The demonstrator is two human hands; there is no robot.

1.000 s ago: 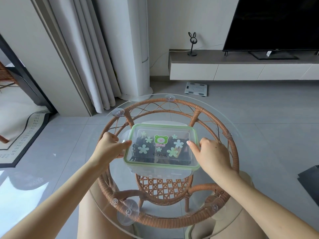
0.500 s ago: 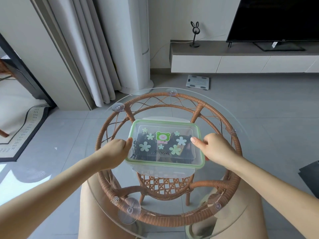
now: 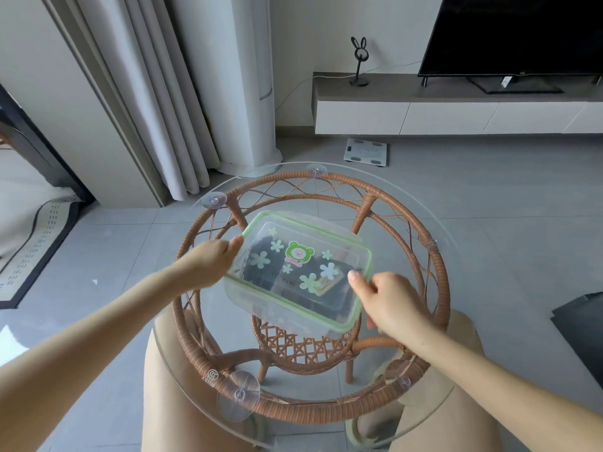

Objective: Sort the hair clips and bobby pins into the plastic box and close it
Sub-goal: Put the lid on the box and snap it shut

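A clear plastic box (image 3: 290,308) with a green-rimmed lid (image 3: 339,252) bearing flower and bear stickers sits on the round glass table top (image 3: 385,203), turned at an angle. Dark hair clips and pins (image 3: 261,272) show through the lid inside it. My left hand (image 3: 212,259) grips the box's far left corner. My right hand (image 3: 388,298) holds the near right corner, thumb on the lid's rim. Motion blurs the box's edges.
The glass top rests on a wicker frame (image 3: 437,275) with suction cups (image 3: 238,399). My knees (image 3: 182,402) are under the near edge. A TV cabinet (image 3: 424,112), a floor scale (image 3: 365,151) and curtains (image 3: 163,109) stand beyond the table.
Both hands have turned the closed box clockwise on the glass, from square to slanted. My left hand moved to the far corner, my right toward the near corner.
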